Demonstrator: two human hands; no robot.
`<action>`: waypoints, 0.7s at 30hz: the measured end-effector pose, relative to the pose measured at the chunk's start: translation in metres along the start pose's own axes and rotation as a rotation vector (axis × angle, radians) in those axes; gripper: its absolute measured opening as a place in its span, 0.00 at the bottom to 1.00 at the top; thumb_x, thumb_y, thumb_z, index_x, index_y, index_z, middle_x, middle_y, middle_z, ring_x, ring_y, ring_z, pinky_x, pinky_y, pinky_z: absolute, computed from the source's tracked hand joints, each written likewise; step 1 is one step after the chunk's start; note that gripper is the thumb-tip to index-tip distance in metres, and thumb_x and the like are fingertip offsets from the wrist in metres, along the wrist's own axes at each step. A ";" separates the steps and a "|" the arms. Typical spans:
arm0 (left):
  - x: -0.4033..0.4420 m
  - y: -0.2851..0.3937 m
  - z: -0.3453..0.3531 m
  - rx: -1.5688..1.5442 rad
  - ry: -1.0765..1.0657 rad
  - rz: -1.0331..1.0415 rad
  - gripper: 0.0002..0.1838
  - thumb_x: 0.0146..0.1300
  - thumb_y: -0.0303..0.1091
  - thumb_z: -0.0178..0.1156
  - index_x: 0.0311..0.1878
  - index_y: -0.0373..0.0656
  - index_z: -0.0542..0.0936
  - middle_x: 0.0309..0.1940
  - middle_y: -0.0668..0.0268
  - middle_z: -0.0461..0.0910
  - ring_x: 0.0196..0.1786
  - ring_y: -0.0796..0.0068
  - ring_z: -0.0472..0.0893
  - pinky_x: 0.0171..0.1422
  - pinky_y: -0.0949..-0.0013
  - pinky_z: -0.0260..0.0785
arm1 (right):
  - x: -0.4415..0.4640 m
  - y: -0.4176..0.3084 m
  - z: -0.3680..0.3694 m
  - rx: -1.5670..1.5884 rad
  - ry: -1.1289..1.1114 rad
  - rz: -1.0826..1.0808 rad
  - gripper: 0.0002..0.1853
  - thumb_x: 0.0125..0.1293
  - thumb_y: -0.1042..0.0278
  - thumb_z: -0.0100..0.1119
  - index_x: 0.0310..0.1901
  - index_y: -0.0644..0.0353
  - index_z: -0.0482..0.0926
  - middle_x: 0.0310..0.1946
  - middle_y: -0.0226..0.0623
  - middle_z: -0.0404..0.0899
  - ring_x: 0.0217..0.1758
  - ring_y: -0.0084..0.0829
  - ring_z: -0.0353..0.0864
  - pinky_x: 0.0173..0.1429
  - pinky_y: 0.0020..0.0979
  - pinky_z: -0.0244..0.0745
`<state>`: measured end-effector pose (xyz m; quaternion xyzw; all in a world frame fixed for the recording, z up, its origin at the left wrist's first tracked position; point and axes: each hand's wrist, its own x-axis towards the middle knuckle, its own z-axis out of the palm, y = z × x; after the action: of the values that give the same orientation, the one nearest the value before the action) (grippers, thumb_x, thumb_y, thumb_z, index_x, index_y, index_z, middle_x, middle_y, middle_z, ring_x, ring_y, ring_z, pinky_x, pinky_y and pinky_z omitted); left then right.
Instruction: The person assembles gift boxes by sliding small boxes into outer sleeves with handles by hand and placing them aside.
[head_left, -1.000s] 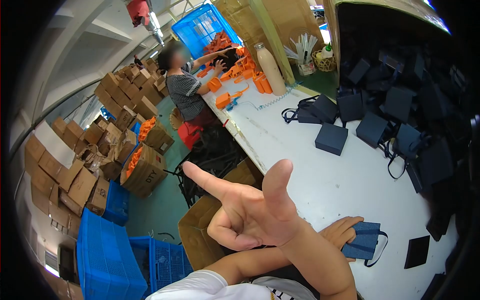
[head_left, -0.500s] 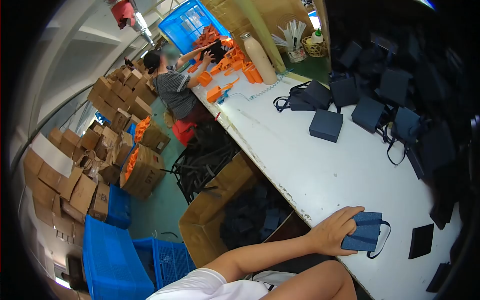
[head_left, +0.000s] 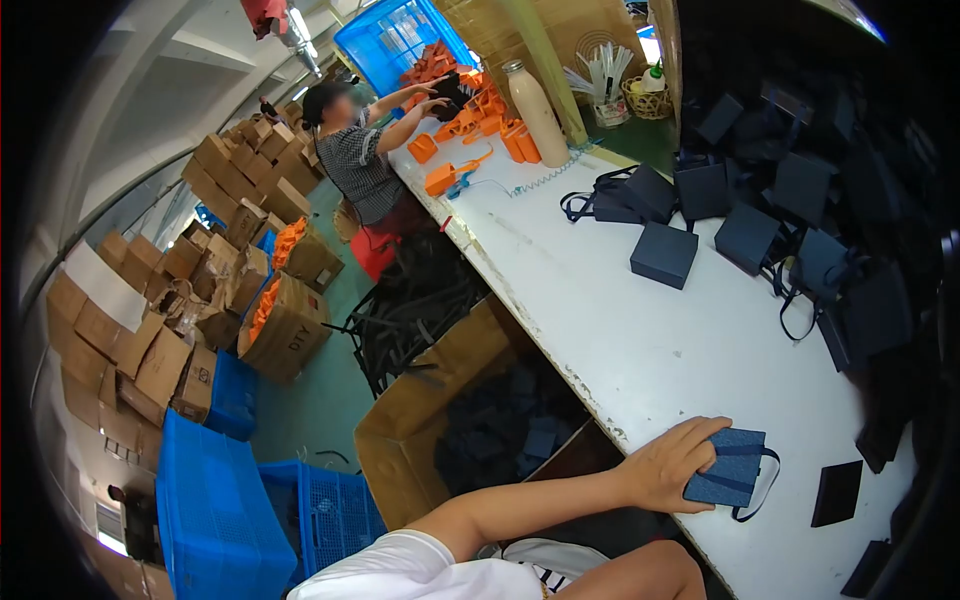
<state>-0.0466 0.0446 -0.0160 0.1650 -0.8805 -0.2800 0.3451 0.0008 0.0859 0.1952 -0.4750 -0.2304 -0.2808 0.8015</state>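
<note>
My left hand (head_left: 672,468) is closed round the near side of a small dark blue box (head_left: 738,460), at the table's front edge. A thin dark ribbon loop (head_left: 768,482) sticks out from the box's right side. My right forearm (head_left: 640,575) shows at the bottom, but the right hand is out of frame. Just right of the held box lies a flat black square piece (head_left: 837,493). Farther up the white table (head_left: 620,350) sits a closed dark blue box (head_left: 664,255).
A pile of dark blue boxes with ribbons (head_left: 800,190) fills the right side. Below the table edge, an open carton (head_left: 400,440) holds dark pieces. Blue crates (head_left: 215,510) stand at lower left. Across the table, a co-worker (head_left: 360,165) handles things beside orange pieces and a bottle (head_left: 535,115).
The view has shifted slightly. My left hand keeps its hold on the box in nearly the same place. My right forearm sits a little lower, and the co-worker's head has lifted.
</note>
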 end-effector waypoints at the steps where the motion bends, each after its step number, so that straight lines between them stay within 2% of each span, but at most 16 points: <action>1: 0.000 -0.001 0.000 0.002 0.006 0.005 0.33 0.44 0.41 0.82 0.38 0.43 0.63 0.70 0.36 0.65 0.66 0.35 0.72 0.72 0.45 0.67 | 0.000 0.000 0.001 0.000 0.001 0.004 0.20 0.77 0.65 0.59 0.66 0.60 0.74 0.34 0.38 0.83 0.38 0.28 0.81 0.48 0.32 0.76; 21: -0.006 -0.002 0.005 0.037 0.065 0.024 0.34 0.42 0.40 0.81 0.39 0.42 0.64 0.69 0.37 0.65 0.64 0.36 0.72 0.70 0.47 0.68 | -0.001 0.013 0.002 -0.035 0.089 0.080 0.20 0.78 0.66 0.57 0.67 0.60 0.74 0.36 0.38 0.84 0.40 0.28 0.83 0.50 0.33 0.77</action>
<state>-0.0454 0.0480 -0.0230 0.1696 -0.8758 -0.2542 0.3737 0.0080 0.0930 0.1872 -0.4848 -0.1701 -0.2733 0.8132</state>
